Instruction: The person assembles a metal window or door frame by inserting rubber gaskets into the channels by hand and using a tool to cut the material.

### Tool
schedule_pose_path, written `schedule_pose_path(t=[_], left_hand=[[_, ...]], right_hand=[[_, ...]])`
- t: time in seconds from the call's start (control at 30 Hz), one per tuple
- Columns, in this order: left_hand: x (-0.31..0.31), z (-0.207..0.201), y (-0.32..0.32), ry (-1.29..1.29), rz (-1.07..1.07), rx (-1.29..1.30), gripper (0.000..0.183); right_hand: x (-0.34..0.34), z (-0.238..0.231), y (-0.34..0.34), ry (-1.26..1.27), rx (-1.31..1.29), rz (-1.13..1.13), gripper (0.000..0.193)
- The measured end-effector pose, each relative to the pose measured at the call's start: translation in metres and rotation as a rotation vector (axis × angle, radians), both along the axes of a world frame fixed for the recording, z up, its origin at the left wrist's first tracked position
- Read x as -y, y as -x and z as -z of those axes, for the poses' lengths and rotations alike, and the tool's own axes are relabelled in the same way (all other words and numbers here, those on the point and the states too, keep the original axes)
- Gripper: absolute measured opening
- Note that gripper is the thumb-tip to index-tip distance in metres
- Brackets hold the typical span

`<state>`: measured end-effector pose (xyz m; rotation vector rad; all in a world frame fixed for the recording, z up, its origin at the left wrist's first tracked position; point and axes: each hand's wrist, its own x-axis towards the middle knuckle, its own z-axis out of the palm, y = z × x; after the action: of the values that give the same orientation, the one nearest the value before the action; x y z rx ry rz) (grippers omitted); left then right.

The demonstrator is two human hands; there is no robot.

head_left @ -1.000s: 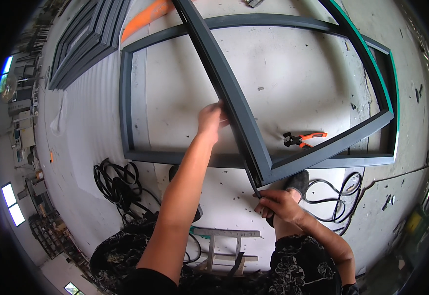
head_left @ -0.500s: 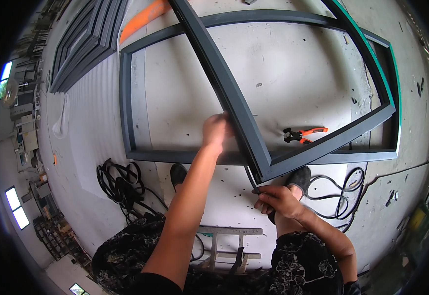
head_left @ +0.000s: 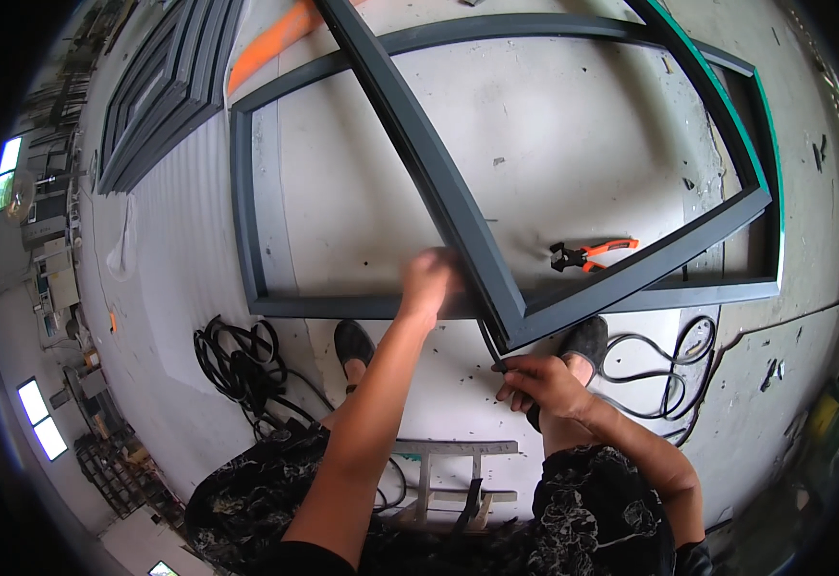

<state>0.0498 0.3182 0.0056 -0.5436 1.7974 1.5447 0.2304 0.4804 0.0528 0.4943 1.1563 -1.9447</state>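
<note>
A dark grey metal frame (head_left: 438, 187) lies slanted across my view, its near corner pointing toward me. My left hand (head_left: 429, 283) is against the left side of its long bar, near that corner; motion blur and the bar hide its fingertips. Just below the corner my right hand (head_left: 546, 386) is closed in a pinch on a thin black rubber strip (head_left: 488, 342), which runs up along the bar's edge. Beneath lies a second grey frame (head_left: 342, 305). Pliers with orange and black handles (head_left: 592, 254) rest on the white surface inside the frames.
Coils of black strip (head_left: 237, 360) lie on the floor at left, with more loops (head_left: 664, 370) at right. Several stacked grey frames (head_left: 170, 86) stand at the far left beside an orange piece (head_left: 270, 43). A low stool (head_left: 453, 470) is between my legs.
My left hand has slid a little down the bar toward the near corner. My right hand keeps its pinch on the strip, and the view has shifted slightly.
</note>
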Motion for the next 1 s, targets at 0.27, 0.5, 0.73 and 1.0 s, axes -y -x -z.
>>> schedule_pose_path(t=[0.27, 0.5, 0.73, 1.0], left_hand=[[0.004, -0.001, -0.018, 0.035, 0.185, -0.079, 0.018], [0.007, 0.003, -0.005, -0.024, 0.102, 0.027, 0.017], [-0.004, 0.003, 0.097, -0.055, -0.103, 0.014, 0.015], [-0.010, 0.002, 0.143, -0.055, -0.214, 0.012, 0.018]], right_hand=[[-0.004, 0.005, 0.002, -0.014, -0.033, 0.008, 0.028], [-0.004, 0.000, 0.002, -0.033, -0.022, 0.033, 0.029], [-0.008, -0.004, 0.001, -0.078, 0.026, 0.056, 0.029], [-0.006, 0.003, -0.009, -0.182, -0.053, 0.078, 0.029]])
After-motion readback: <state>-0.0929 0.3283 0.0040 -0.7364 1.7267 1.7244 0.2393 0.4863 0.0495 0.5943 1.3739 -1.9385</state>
